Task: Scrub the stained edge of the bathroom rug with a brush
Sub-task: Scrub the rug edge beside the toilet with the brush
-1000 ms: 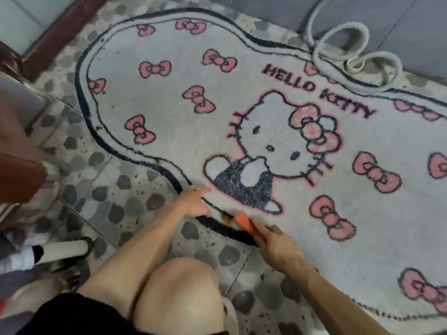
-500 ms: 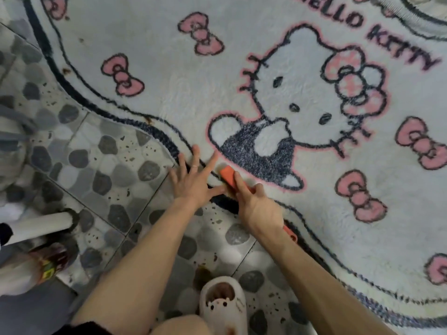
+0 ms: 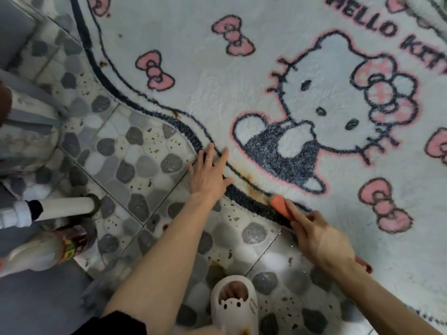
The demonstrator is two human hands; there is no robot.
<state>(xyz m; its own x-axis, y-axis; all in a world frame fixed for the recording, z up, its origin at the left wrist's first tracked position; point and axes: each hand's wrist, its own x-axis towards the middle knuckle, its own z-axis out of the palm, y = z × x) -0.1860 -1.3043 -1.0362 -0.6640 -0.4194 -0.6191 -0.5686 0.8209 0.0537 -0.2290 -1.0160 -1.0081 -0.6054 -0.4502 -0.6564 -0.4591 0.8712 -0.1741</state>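
A white bathroom rug (image 3: pixel 242 76) with pink bows and a cartoon cat lies on the pebble-pattern floor. Its dark border carries a brown rusty stain (image 3: pixel 251 183) near the cat's lower edge. My left hand (image 3: pixel 209 174) presses flat on the border with straight, spread fingers, just left of the stain. My right hand (image 3: pixel 319 238) grips an orange brush (image 3: pixel 280 205), forefinger stretched along its back. The brush head sits on the dark border at the right end of the stain. The end of the brush handle shows behind my wrist.
My foot in a white slipper (image 3: pixel 233 303) stands on the tiles below the hands. A bottle with a coloured label (image 3: pixel 46 250) lies at the left, beside a white pipe (image 3: pixel 65 207) and a grey fixture base. Smaller brown spots dot the rug border further up left.
The view has closed in on the rug edge. My right hand has drawn the brush down and right along the border, away from my left hand, which still presses flat.
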